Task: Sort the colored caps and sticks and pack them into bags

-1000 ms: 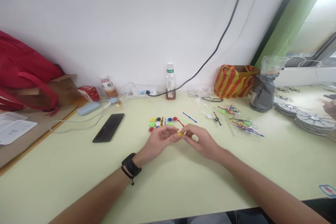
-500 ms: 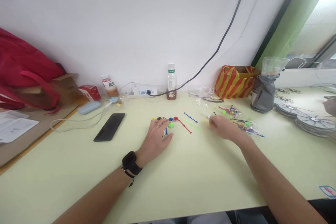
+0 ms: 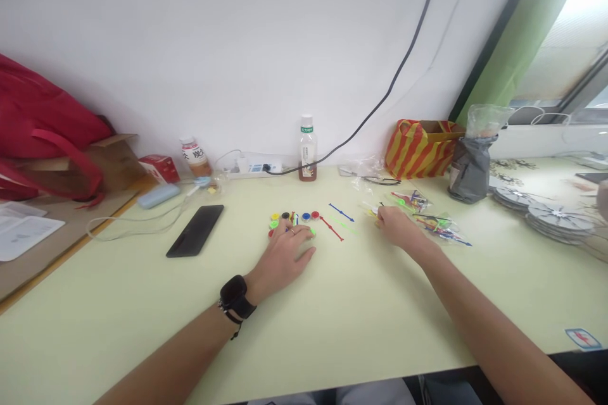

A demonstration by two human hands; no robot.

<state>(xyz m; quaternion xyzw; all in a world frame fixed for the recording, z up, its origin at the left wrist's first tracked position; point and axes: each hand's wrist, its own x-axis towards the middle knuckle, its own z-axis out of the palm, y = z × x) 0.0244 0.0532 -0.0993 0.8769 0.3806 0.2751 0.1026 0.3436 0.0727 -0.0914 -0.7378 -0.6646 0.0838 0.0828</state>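
Observation:
My left hand (image 3: 284, 257) lies palm down with its fingers spread over a group of small coloured round pieces. A yellow disc (image 3: 275, 216), a blue disc (image 3: 306, 216) and a red disc (image 3: 315, 215) show around the fingertips; some pieces are hidden beneath them. My right hand (image 3: 398, 226) is closed, its fingertips at a small clear and yellow item (image 3: 372, 211) that I cannot make out well. Between the hands lie a blue arrow-ended stick (image 3: 341, 212), a red one (image 3: 331, 228) and a pale green one (image 3: 346, 224).
Clear bags of coloured parts (image 3: 441, 228) lie right of my right hand. A black phone (image 3: 196, 231) is at left. A drink bottle (image 3: 308, 150) and a power strip (image 3: 256, 168) stand by the wall, with a striped bag (image 3: 418, 149) and stacked grey discs (image 3: 560, 221) further right.
My left hand has shifted slightly down and right, so more discs show by its fingertips. My right hand stays closed in about the same place. The view has shifted a little.

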